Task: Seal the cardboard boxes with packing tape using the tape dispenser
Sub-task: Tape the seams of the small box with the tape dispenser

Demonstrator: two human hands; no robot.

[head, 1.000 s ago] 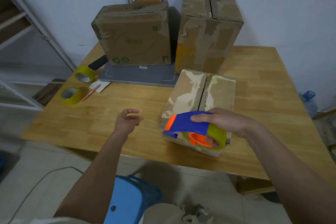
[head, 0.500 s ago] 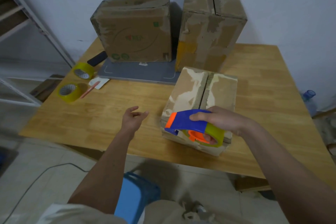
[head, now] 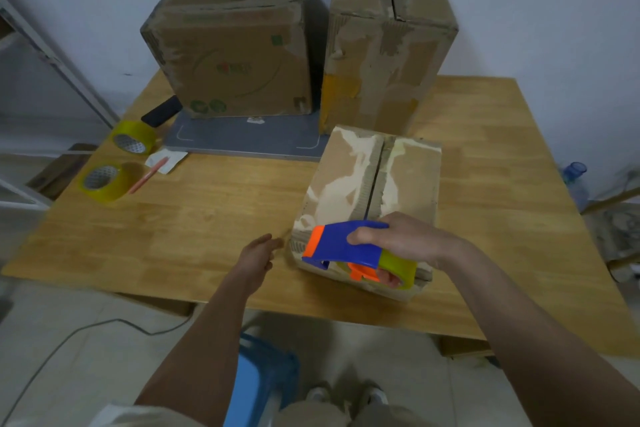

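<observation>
Two yellow tape rolls [head: 114, 163] lay far left on the table [head: 207, 211]. The left hand [head: 258, 258] reached toward the near box [head: 370, 198], fingers loose and holding nothing. The right hand [head: 405, 239] gripped the tape dispenser [head: 346, 244] (blue and orange) at the box's near edge.
</observation>
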